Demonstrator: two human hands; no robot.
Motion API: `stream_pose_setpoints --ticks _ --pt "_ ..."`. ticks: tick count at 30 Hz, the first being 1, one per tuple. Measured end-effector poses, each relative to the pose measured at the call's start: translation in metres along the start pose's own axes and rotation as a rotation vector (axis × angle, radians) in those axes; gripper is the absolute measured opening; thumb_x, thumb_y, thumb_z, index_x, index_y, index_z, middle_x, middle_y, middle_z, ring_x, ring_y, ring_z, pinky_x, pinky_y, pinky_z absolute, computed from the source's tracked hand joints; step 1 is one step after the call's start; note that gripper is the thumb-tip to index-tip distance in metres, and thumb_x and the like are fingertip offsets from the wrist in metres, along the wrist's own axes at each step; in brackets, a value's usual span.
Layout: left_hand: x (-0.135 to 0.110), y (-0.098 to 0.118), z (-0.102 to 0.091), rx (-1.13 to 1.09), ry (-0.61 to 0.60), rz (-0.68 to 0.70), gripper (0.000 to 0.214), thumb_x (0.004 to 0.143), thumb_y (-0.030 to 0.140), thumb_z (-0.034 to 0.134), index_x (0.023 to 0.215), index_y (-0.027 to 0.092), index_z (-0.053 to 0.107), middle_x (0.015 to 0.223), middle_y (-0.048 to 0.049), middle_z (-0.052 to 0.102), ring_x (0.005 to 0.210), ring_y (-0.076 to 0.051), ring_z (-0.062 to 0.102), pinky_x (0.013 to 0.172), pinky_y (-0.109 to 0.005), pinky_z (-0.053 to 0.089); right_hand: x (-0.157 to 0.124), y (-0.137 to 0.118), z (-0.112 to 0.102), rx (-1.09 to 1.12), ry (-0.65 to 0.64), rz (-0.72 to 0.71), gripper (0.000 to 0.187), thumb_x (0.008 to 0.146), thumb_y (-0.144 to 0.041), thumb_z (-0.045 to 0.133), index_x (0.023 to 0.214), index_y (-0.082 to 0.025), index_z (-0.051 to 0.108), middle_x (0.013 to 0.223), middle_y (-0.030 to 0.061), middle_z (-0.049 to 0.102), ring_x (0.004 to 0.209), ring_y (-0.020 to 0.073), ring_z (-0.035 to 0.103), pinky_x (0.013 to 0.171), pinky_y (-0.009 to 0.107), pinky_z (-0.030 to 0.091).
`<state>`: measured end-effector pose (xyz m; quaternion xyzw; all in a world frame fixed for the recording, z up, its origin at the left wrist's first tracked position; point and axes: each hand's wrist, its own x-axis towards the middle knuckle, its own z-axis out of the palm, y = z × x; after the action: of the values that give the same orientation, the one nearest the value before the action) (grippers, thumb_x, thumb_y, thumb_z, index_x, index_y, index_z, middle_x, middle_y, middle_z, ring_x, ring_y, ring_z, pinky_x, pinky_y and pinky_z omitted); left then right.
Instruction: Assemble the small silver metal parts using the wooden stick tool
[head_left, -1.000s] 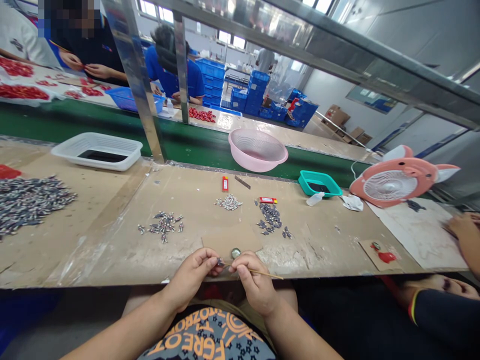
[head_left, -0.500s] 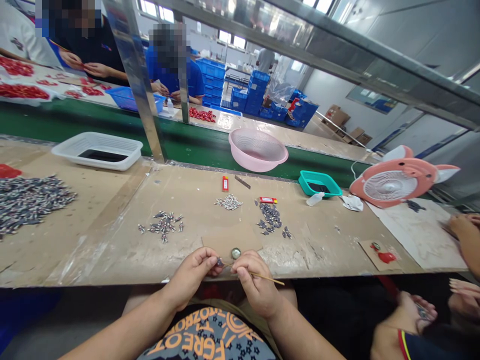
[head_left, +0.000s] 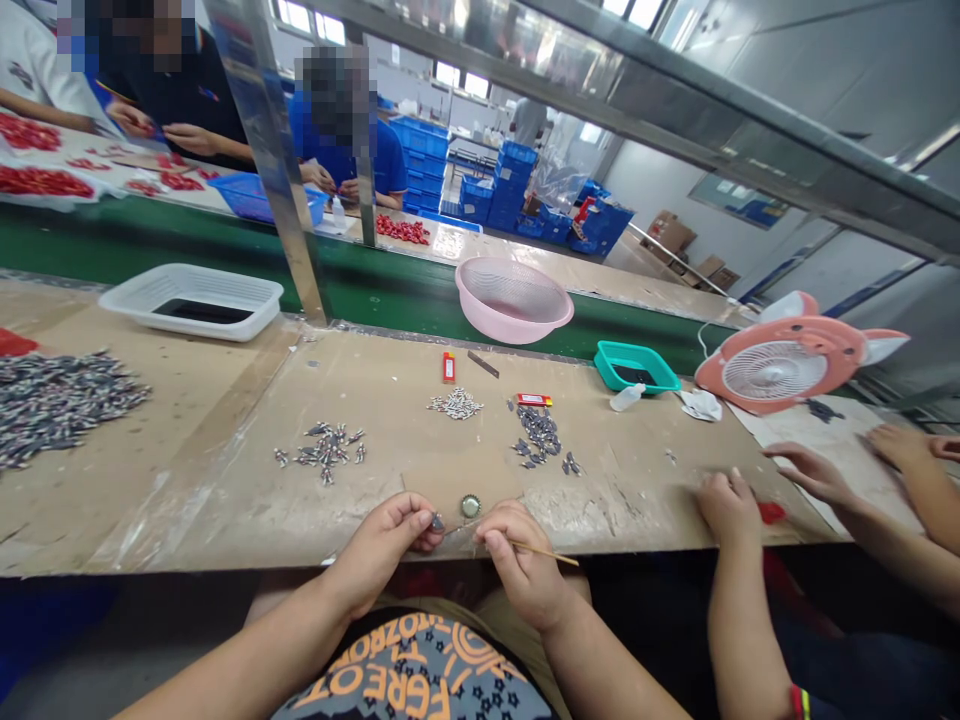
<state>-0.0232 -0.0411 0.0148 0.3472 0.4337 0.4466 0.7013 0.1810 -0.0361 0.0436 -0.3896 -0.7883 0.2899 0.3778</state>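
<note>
My left hand pinches a small metal part at the near edge of the brown worktable. My right hand is closed around a thin wooden stick whose tip points toward that part. A bottle cap lies on the table just beyond my fingers. Three small heaps of metal parts sit further out: left, middle and right.
A co-worker's hands rest on the table to my right, near a pink fan. A pink bowl, teal tray and white tray line the green belt. A large parts heap lies far left.
My right hand has drawn the stick slightly right, away from the part. The co-worker on the right has brought both hands up onto the table.
</note>
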Motion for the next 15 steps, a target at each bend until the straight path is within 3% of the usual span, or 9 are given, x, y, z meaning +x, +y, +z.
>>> stream_pose_setpoints --ticks 8,15 --pt "0.0 0.002 0.001 -0.019 0.003 -0.02 0.019 0.078 0.035 0.064 0.078 0.017 0.06 0.076 -0.0025 0.066 0.072 -0.015 0.06 0.071 -0.028 0.046 -0.004 0.034 0.002 -0.169 0.04 0.023 0.016 0.09 -0.021 0.044 0.083 -0.02 0.059 0.079 0.005 0.062 0.079 0.019 0.054 0.076 0.036 0.044" --pt "0.0 0.004 0.001 0.008 -0.011 -0.018 0.02 0.078 0.037 0.064 0.077 0.017 0.06 0.073 -0.0026 0.066 0.07 -0.016 0.059 0.07 -0.027 0.045 -0.002 0.005 0.002 0.069 0.076 0.019 0.019 0.091 -0.022 0.041 0.086 -0.021 0.059 0.08 0.0051 0.062 0.081 0.019 0.056 0.077 0.036 0.046"
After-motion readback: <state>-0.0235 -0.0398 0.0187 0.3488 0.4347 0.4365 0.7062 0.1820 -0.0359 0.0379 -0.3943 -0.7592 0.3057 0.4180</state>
